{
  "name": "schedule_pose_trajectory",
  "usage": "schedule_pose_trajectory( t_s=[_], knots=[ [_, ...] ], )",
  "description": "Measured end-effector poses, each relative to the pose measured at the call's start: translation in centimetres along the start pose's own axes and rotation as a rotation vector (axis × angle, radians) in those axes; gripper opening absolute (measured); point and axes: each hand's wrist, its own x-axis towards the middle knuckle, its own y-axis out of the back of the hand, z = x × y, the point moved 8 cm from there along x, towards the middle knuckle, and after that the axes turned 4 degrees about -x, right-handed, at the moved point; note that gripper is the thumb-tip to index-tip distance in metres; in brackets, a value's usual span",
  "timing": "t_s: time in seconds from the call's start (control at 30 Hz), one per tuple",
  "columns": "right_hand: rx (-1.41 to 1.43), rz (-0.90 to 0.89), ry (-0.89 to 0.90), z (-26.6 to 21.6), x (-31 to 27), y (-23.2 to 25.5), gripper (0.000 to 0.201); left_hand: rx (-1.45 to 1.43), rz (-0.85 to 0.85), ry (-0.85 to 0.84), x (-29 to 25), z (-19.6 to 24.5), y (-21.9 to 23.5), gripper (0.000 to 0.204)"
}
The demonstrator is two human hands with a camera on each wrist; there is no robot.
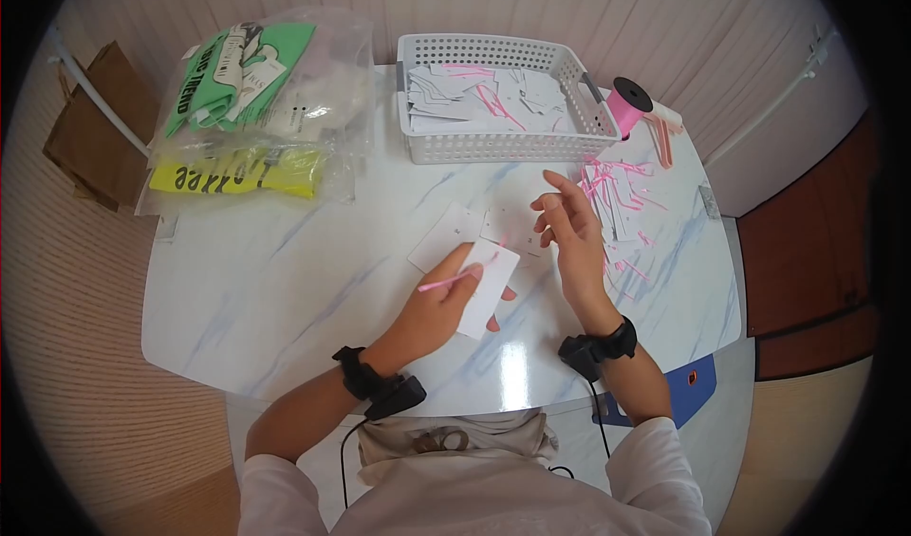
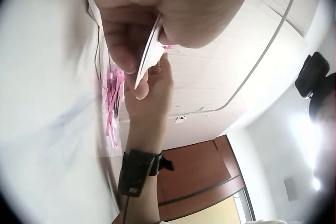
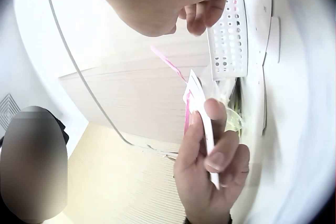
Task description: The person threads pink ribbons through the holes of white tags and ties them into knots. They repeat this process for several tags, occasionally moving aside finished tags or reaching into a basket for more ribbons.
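Note:
A small stack of white cards [image 1: 492, 294] is pinched between the thumb and fingers of my left hand [image 1: 432, 304], above the table's near middle. From it a pink ribbon [image 1: 441, 282] sticks out under the thumb, and the right wrist view shows another end of the ribbon [image 3: 167, 61] rising past the card's top. To its right, my right hand [image 1: 574, 242] hovers with loosely bent fingers and nothing visible in them. Several white cards [image 1: 438, 237] lie flat on the table just beyond the left hand. Beside the right hand lies a pile of cards with pink ribbons [image 1: 617, 190].
At the back stands a white perforated basket [image 1: 512, 147] with cards and pink ribbons inside. A spool of pink ribbon [image 1: 623, 117] and a pale pink tool [image 1: 661, 138] are to its right. Plastic-bagged green [image 1: 275, 52] and yellow [image 1: 232, 177] items fill the back left.

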Motion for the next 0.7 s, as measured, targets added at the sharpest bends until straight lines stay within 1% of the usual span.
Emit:
schedule_pose_trajectory(
  t_s=[0.03,0.1,0.13,0.2,0.23,0.3,0.37,0.43,0.5,0.53,0.6,0.7],
  knots=[
    [0.000,-0.002,0.001,0.1,-0.1,0.1,0.020,0.000,0.001,-0.002,0.1,0.2,0.2,0.031],
    [-0.141,-0.047,0.158,-0.8,-0.4,-0.1,0.024,-0.019,0.058,0.012,0.2,0.3,0.9,0.031],
    [-0.141,-0.049,0.159,-0.7,-0.5,-0.1,0.024,-0.019,0.060,0.011,0.2,0.4,0.9,0.031],
    [-0.212,-0.175,0.143,-0.4,-0.8,-1.2,0.021,-0.050,0.069,0.004,0.2,0.6,0.9,0.031],
    [-0.212,-0.175,0.143,-0.4,-0.9,-1.2,0.021,-0.050,0.069,0.004,0.2,0.5,0.9,0.031],
    [-0.357,-0.321,0.001,0.9,-1.3,-2.4,0.015,-0.050,0.057,0.019,0.3,0.2,0.9,0.032],
    [-0.317,-0.307,-0.011,0.8,-1.4,-2.8,0.011,-0.061,0.038,0.032,0.2,-0.2,0.6,0.032],
    [-0.163,-0.314,0.054,0.7,-1.4,-3.0,0.010,-0.072,0.021,0.043,0.2,-0.3,0.4,0.032],
    [-0.217,-0.331,0.088,0.2,-1.4,-2.9,0.009,-0.079,-0.028,0.083,0.2,-0.5,0.0,0.032],
    [-0.271,-0.347,0.123,-0.2,-1.5,-3.0,0.008,-0.079,-0.029,0.083,0.2,-0.5,0.0,0.032],
    [-0.286,-0.347,0.147,-0.7,-1.8,-3.2,0.008,-0.102,-0.025,0.104,0.2,-0.7,0.1,0.032],
    [-0.297,-0.370,0.195,-1.5,-2.4,-3.6,0.007,-0.157,-0.011,0.065,0.4,-1.0,0.3,0.033]
  ],
)
